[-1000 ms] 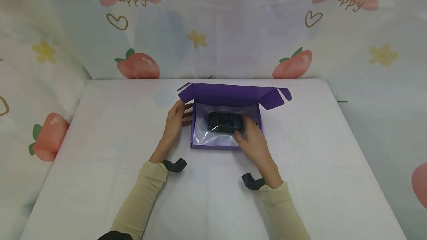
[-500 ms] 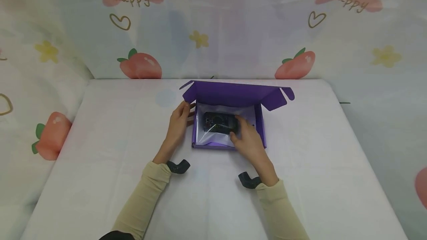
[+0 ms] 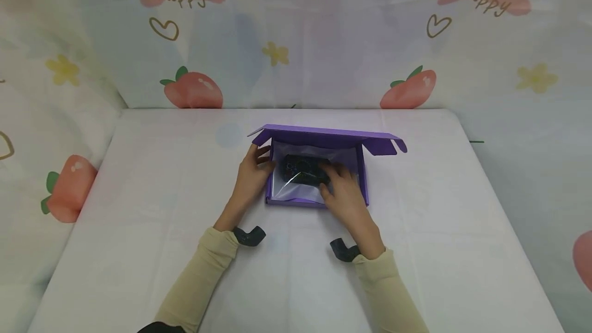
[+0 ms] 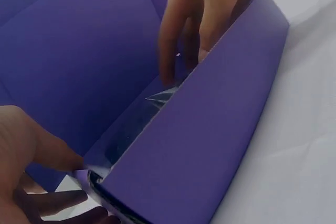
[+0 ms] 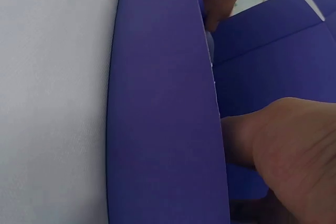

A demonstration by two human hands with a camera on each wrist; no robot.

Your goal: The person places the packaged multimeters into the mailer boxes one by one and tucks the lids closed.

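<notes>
While left hand (image 3: 252, 176) steadies purple box (image 3: 363, 181), right hand (image 3: 344, 194) rests flat on bagged device (image 3: 300, 168)

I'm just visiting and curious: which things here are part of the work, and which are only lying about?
In use:
purple box
dark item in a clear bag
left hand at the box's side
right hand on the bagged item

Just there:
white table cover
strawberry backdrop
</notes>
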